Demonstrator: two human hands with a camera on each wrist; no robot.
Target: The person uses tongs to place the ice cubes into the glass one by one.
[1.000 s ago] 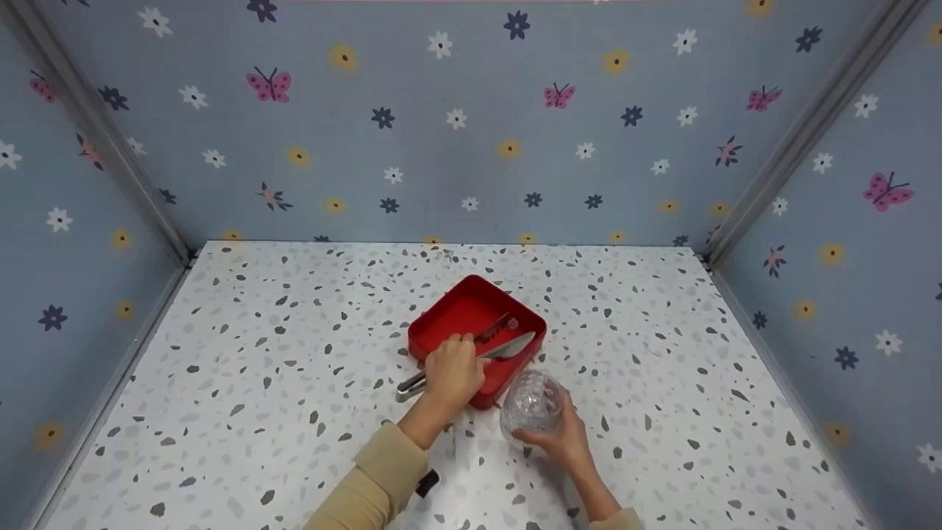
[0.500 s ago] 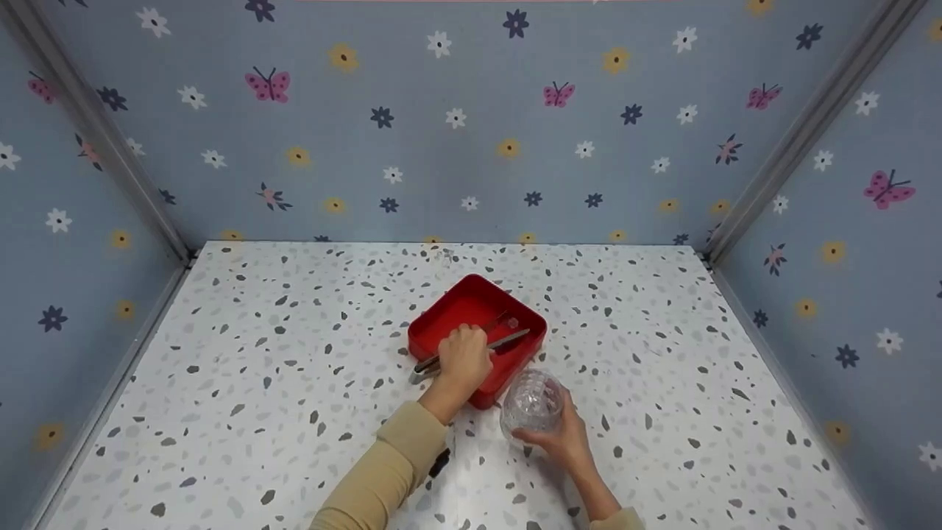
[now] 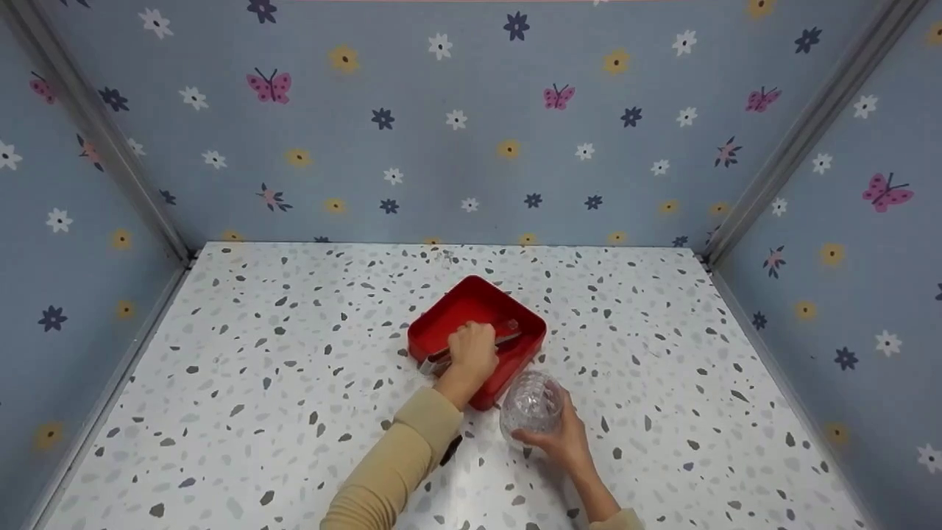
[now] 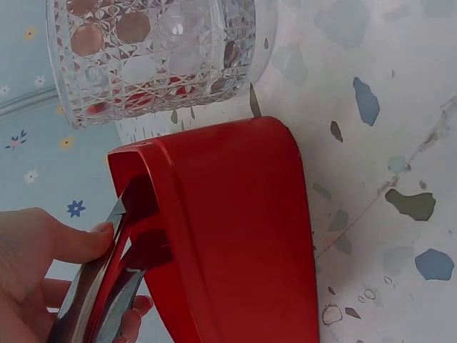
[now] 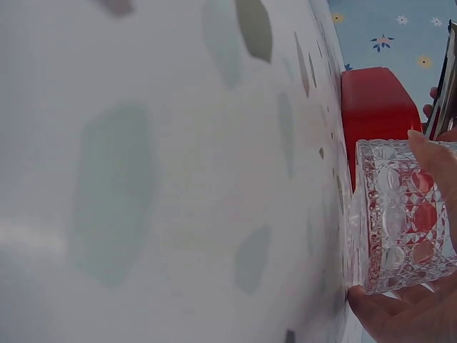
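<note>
My left hand (image 3: pixel 473 353) grips a pair of metal tongs (image 4: pixel 89 304) over the red box (image 3: pixel 464 305). In the left wrist view the tongs' arms stand apart, and their ends reach down past the rim into the box. A small pale, roundish thing (image 3: pixel 513 324) shows inside the box near its right corner; what it is, I cannot tell. Beside the box's near right side, a clear cut-glass tumbler (image 3: pixel 530 405) stands on the table. My right hand (image 3: pixel 567 442) holds the tumbler, thumb on the near side and fingers around the far side.
The white speckled table (image 3: pixel 257 383) spreads out around the box on all sides. Blue flowered panels (image 3: pixel 471 147) enclose it at the back, left and right. A small black object (image 3: pixel 451 449) shows beside the left sleeve.
My left hand has moved right and slightly away from me with the tongs, whose visible ends have shifted and sunk farther into the box. The right hand and tumbler have stayed put.
</note>
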